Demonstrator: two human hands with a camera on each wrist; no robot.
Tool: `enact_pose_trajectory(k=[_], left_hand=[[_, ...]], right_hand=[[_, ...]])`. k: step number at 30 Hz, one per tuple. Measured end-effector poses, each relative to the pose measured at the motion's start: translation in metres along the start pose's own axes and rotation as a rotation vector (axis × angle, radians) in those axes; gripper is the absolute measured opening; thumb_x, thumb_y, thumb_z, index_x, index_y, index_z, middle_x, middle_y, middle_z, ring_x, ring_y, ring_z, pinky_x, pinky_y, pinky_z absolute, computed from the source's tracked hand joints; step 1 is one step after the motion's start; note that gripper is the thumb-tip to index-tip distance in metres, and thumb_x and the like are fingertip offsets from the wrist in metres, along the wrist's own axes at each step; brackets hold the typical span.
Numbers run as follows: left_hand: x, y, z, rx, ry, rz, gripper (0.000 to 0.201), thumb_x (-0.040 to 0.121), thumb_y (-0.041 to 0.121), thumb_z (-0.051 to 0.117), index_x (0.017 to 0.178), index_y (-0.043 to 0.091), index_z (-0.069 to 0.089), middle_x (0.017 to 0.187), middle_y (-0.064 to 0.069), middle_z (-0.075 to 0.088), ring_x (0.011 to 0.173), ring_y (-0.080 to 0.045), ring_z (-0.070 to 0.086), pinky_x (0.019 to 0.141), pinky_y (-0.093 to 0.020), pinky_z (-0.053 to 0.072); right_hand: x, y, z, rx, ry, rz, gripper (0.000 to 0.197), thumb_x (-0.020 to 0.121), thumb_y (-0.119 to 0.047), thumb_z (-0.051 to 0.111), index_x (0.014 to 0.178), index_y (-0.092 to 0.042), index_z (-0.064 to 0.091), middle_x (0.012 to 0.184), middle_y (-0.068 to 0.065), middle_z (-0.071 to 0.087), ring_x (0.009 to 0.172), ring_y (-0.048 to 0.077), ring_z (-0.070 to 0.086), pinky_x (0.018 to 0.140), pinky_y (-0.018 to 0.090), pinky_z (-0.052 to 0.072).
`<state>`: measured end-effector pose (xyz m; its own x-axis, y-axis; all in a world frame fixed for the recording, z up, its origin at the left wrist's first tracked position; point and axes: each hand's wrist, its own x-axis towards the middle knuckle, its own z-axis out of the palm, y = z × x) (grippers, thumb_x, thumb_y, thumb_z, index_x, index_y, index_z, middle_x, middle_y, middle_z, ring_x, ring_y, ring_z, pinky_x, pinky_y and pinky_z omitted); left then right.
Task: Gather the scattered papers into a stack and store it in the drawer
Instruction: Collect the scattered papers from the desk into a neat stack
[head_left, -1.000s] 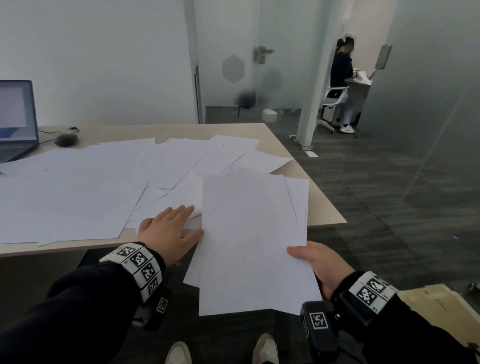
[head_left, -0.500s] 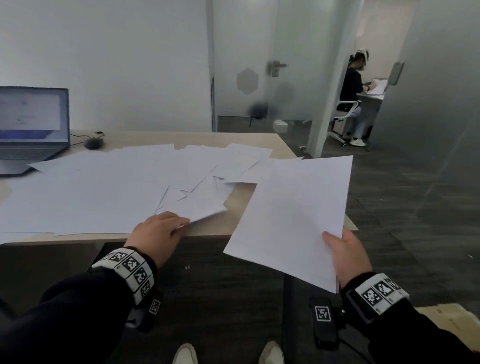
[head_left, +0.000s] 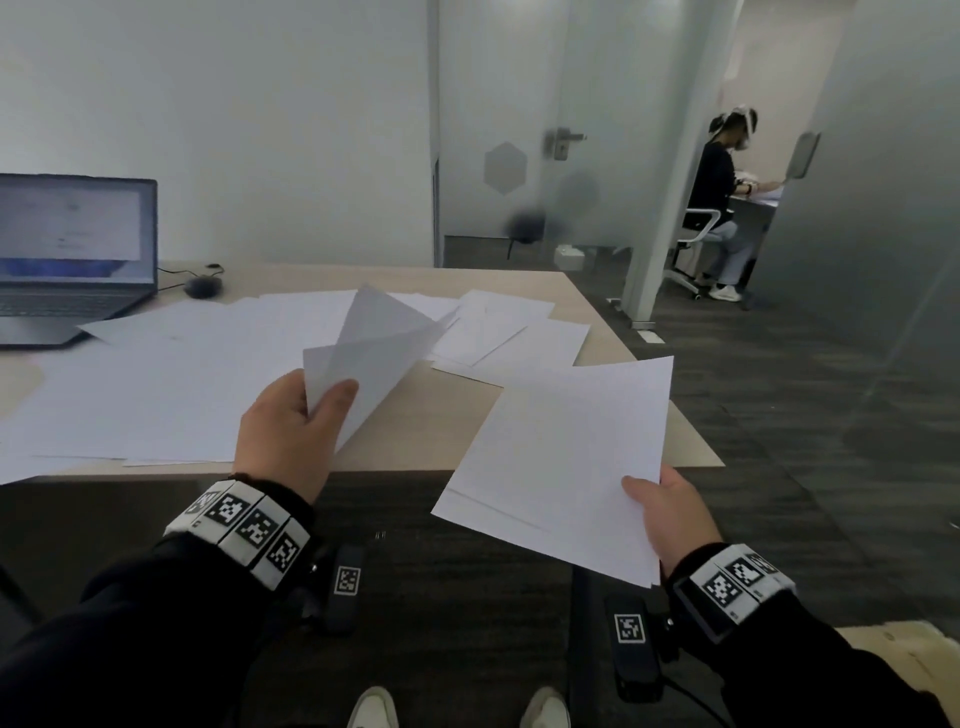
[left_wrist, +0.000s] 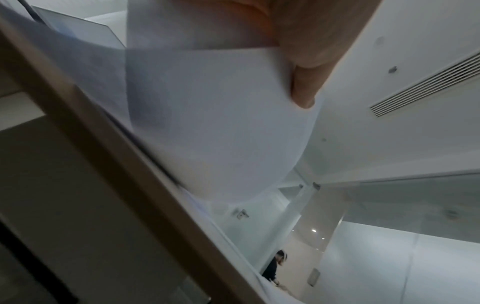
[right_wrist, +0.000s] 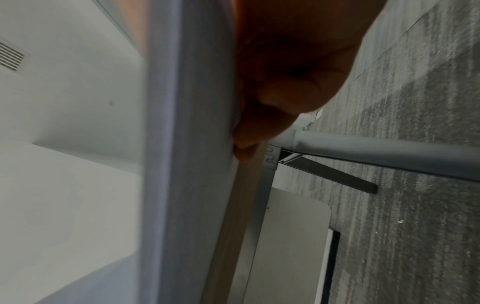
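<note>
Many white sheets lie scattered over the light wooden table. My left hand pinches a few bent sheets lifted above the table's front part; in the left wrist view they curve white under my thumb. My right hand grips a flat bundle of sheets by its near right corner, held over the table's front right corner and the floor. In the right wrist view that bundle appears edge-on beside my fingers. No drawer is recognisable in any view.
An open laptop and a dark mouse sit at the table's far left. A person sits at a desk beyond the glass partition. Dark carpet spreads to the right. A pale cardboard piece lies low right.
My left hand has picked up a few sheets from the table's front edge and raised them. The right hand's bundle has swung right, off the table.
</note>
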<state>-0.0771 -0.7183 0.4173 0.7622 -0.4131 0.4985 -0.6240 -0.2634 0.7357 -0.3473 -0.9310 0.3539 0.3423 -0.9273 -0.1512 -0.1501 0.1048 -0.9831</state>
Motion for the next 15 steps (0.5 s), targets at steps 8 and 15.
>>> enact_pose_trajectory(k=[8,15], left_hand=[[-0.018,0.045,0.037,-0.115,-0.12,0.606,0.012,0.088,0.028,0.068,0.089,0.019,0.075,0.09,0.011,0.065,0.079,-0.008,0.059,0.07,-0.024,0.048],[-0.054,0.049,0.092,0.149,-0.44,0.934,0.034,0.082,0.057,0.061,0.066,0.027,0.061,0.08,0.015,0.062,0.07,-0.013,0.058,0.064,-0.027,0.043]], right_hand=[[-0.014,-0.016,0.015,0.034,-0.121,0.02,0.025,0.097,-0.006,0.048,0.104,-0.022,0.066,0.103,0.005,0.073,0.096,0.029,0.069,0.086,0.045,0.056],[-0.017,-0.024,0.003,-0.006,-0.123,0.008,0.027,0.102,-0.029,0.05,0.103,-0.011,0.07,0.105,0.005,0.074,0.078,0.01,0.065,0.061,0.02,0.047]])
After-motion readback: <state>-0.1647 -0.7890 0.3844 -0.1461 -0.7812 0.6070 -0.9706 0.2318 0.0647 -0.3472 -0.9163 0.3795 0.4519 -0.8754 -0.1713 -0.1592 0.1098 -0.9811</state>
